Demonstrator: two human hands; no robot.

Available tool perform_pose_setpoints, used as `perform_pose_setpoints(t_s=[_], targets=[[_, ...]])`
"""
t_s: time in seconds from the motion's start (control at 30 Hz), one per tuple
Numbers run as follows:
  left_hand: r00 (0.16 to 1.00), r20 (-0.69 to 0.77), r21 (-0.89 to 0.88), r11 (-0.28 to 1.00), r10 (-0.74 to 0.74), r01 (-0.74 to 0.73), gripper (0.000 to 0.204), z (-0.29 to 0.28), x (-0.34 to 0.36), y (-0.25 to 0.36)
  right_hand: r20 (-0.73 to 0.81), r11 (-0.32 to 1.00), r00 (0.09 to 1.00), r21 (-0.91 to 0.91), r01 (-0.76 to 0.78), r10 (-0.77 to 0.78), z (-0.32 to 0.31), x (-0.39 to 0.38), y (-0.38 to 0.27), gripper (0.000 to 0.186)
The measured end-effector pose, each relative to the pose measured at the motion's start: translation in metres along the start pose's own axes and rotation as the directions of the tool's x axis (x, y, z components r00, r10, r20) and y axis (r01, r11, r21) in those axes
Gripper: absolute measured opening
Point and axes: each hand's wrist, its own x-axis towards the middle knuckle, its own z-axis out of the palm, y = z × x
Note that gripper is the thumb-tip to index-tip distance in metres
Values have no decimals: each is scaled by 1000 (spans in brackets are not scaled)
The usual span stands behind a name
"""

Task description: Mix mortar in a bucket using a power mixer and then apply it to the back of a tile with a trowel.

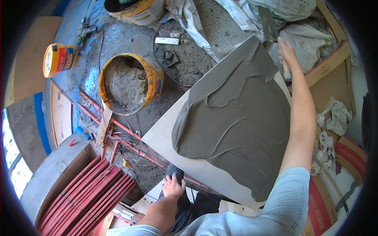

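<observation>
A large pale tile (169,124) with a dimpled surface lies at a slant before me. Wet grey mortar (240,122) covers most of it, ridged by strokes, while bare strips show along its left and lower edges. At the tile's far right corner, my right hand (288,54) is closed round the handle of a trowel (268,24). Its grey-smeared blade points away from me, near the far tip of the tile; whether it touches mortar I cannot tell. My left hand (173,186) rests on my dark-trousered knee, fingers spread and holding nothing.
A yellow bucket (153,80) of grey mortar stands left of the tile, with another bucket (143,13) behind. A smaller yellow tub (59,60) and a drill (83,31) are farther left. Red pipes (128,129) cross the floor. Plastic bags (301,43) and cardboard (327,67) crowd the right.
</observation>
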Motion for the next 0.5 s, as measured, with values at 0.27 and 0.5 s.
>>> perform_pose_setpoints(t_s=[0.27,0.5], targets=[[997,-15,31,997,-71,71,61,-7,-6,4,160,945,952,154,-287,263,-62,-198,136,42],[997,10,67,995,78,-78,61,28,-2,37,-444,984,884,155,-87,148,-139,-79,216,46]])
